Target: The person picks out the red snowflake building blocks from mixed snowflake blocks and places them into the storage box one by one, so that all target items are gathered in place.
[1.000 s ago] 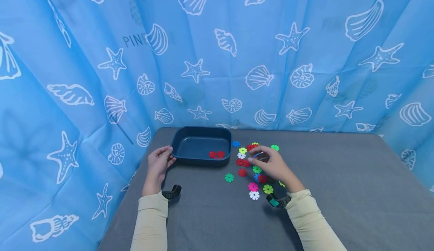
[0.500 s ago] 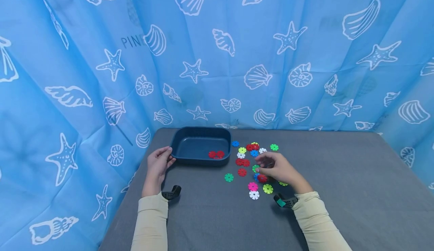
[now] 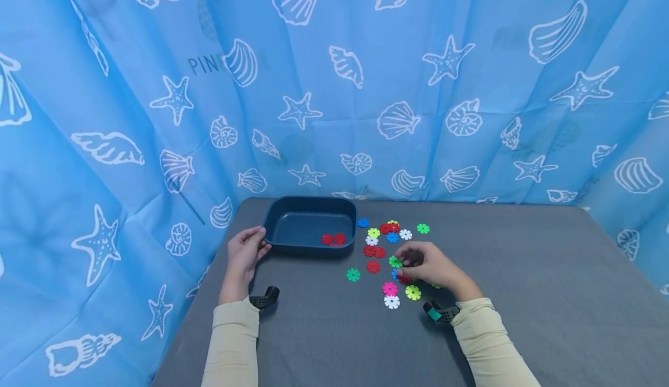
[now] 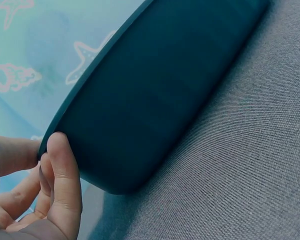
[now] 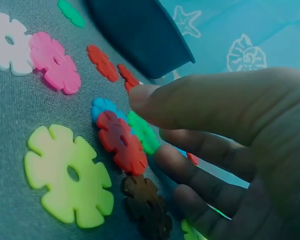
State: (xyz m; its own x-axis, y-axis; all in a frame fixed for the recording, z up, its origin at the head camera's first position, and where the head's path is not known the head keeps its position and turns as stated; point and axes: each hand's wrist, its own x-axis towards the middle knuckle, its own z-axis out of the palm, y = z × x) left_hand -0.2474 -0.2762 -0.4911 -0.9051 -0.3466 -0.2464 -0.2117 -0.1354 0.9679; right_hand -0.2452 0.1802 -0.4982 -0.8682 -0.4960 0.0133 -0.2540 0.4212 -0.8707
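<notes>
My left hand [image 3: 244, 259] pinches the near left corner of a dark blue plastic box [image 3: 308, 250], thumb and fingers on its rim. Two red flower-shaped discs [image 3: 340, 239] show inside the box, by its right end. Over the scattered discs to the right hovers my right hand [image 3: 436, 269], thumb and fingers apart. In the right wrist view its fingertips are close to a red disc [image 5: 121, 142], which overlaps a blue disc [image 5: 101, 106]. A green disc [image 5: 144, 132] and a dark brown disc [image 5: 147, 205] lie beside them. I see nothing held between those fingers.
Several more discs lie about, among them a pink one [image 3: 389, 289], a white one [image 3: 392, 301], a yellow-green one [image 3: 413, 292] and a green one [image 3: 353, 275] nearer the box. A grey cloth covers the table [image 3: 549, 282]. A blue shell-print curtain [image 3: 324, 160] hangs behind.
My right hand has moved right and nearer to me, from the back discs to the red and blue pair, uncovering a white and a blue disc. The left hand and box stay put.
</notes>
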